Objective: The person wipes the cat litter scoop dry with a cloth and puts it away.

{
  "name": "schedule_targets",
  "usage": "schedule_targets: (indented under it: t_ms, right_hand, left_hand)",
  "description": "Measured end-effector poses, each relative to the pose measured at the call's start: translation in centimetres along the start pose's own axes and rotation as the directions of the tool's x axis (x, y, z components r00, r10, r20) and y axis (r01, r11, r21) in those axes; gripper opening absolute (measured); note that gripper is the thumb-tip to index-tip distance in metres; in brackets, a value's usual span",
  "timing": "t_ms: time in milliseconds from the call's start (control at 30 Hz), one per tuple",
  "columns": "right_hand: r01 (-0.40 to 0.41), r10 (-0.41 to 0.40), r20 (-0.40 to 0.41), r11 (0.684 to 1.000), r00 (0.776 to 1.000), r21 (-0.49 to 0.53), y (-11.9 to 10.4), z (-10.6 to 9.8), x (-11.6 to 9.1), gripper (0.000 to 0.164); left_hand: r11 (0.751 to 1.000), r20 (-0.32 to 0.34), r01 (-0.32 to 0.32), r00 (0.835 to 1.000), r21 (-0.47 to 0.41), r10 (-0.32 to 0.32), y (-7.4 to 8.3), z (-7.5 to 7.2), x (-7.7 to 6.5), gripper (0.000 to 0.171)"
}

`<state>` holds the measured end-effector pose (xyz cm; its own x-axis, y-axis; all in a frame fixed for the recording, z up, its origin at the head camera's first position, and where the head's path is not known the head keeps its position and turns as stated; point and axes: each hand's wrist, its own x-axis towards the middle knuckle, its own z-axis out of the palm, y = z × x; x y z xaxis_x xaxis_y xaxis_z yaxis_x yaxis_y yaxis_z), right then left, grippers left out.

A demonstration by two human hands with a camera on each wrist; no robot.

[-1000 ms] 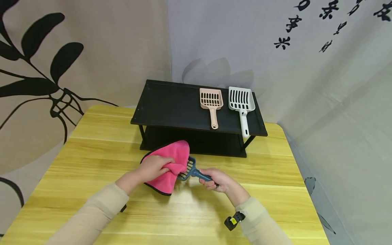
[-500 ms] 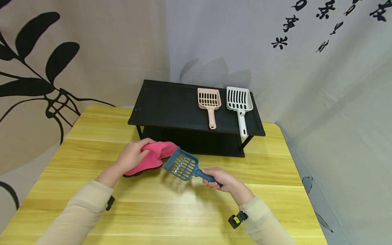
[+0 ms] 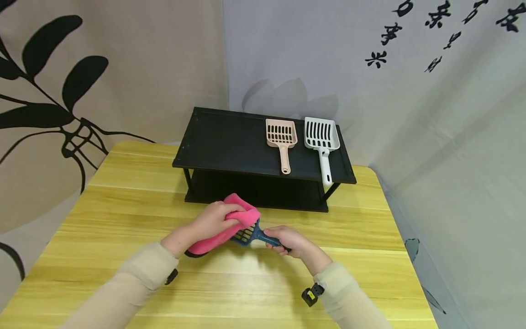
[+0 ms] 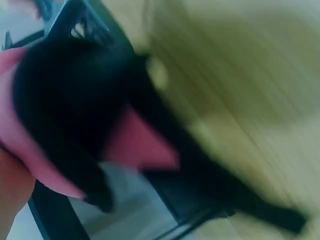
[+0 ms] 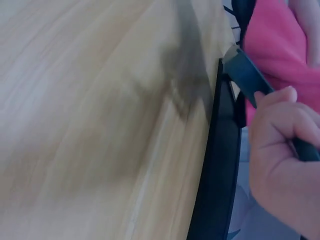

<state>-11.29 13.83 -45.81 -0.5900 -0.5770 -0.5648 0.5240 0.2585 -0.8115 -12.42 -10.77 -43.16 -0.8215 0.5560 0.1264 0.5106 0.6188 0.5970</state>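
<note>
My right hand (image 3: 289,241) grips the handle of a blue slotted litter scoop (image 3: 246,235), held above the table with its head toward the left. In my left hand (image 3: 214,222) is a bunched pink cloth (image 3: 242,214) with black edging, pressed over the scoop's head so that much of the slotted part is hidden. The right wrist view shows the fingers curled round the dark handle, with the pink cloth (image 5: 275,45) just beyond. Blurred in the left wrist view, the cloth (image 4: 140,145) hangs with its black edge in front of the scoop (image 4: 95,25).
Behind the hands stands a black two-tier rack (image 3: 230,141). On its top tier lie a pink litter scoop (image 3: 281,137) and a white litter scoop (image 3: 323,137), handles toward me. Wood-grain table (image 3: 230,292) surrounds the rack's front, and printed curtains (image 3: 164,68) hang behind.
The left hand first drew the cloth left, off the scoop, uncovering its head, then came back right and covered it again. The right hand keeps its grip, nearly in place.
</note>
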Motion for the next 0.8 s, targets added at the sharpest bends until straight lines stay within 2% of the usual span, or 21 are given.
schedule_targets:
  t_ms: [100, 167, 333, 467, 633, 800]
  right_hand:
    - [0.018, -0.02, -0.03, 0.998, 0.999, -0.061, 0.1, 0.5, 0.2, 0.029]
    - [0.026, -0.03, -0.048, 0.996, 0.998, -0.082, 0.1, 0.7, 0.2, 0.029]
    - [0.026, -0.03, -0.059, 0.996, 0.998, -0.082, 0.1, 0.9, 0.3, 0.029]
    - [0.042, -0.045, -0.045, 0.997, 0.998, -0.072, -0.1, 0.8, 0.3, 0.03]
    - [0.06, -0.064, -0.049, 0.995, 0.997, -0.076, -0.5, 0.9, 0.3, 0.03]
    - [0.056, -0.061, -0.048, 0.995, 0.997, -0.085, -0.7, 0.8, 0.1, 0.029]
  left_hand:
    - [1.0, 0.052, -0.018, 0.998, -0.002, 0.018, 0.0, 0.8, 0.4, 0.021]
    - [1.0, 0.068, -0.003, 0.998, -0.008, 0.004, -0.2, 1.2, 0.6, 0.019]
    - [0.998, 0.041, 0.049, 0.998, -0.035, -0.048, -0.5, 1.4, 0.7, 0.02]
    - [0.997, -0.028, 0.066, 0.997, -0.033, -0.067, -0.6, 1.5, 0.6, 0.027]
    - [0.996, -0.17, 0.047, 0.985, 0.076, -0.034, -0.6, 1.7, 0.6, 0.04]
    - [0.987, -0.189, 0.079, 0.981, 0.14, -0.051, -0.7, 1.5, 0.7, 0.034]
